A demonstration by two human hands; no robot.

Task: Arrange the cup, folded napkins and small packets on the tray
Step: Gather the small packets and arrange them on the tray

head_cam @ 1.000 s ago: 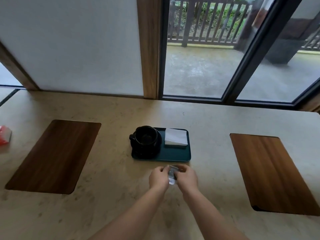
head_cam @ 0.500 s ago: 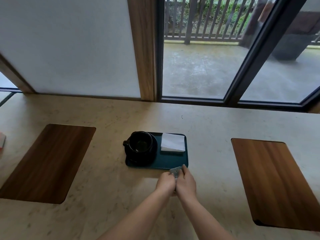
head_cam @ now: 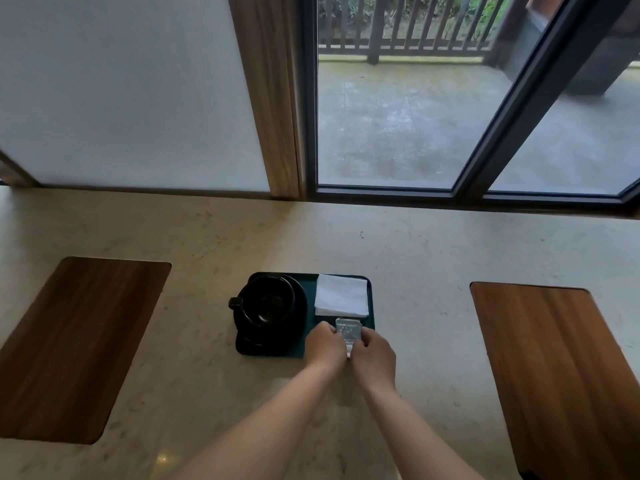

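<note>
A dark teal tray (head_cam: 372, 308) lies on the pale counter. A black cup (head_cam: 268, 303) on a black saucer fills its left half. White folded napkins (head_cam: 342, 299) lie in its far right corner. My left hand (head_cam: 323, 344) and my right hand (head_cam: 374, 355) together pinch small silvery packets (head_cam: 348, 332) over the tray's near right part, just in front of the napkins. Whether the packets touch the tray I cannot tell.
Two dark wooden placemats lie on the counter, one at the left (head_cam: 79, 341) and one at the right (head_cam: 561, 368). A white wall, a wooden post and glass doors (head_cam: 388, 116) stand behind the counter's far edge.
Both hands have carried the packets forward from the bare counter in front of the tray to over the tray's near right part. The view has shifted slightly.
</note>
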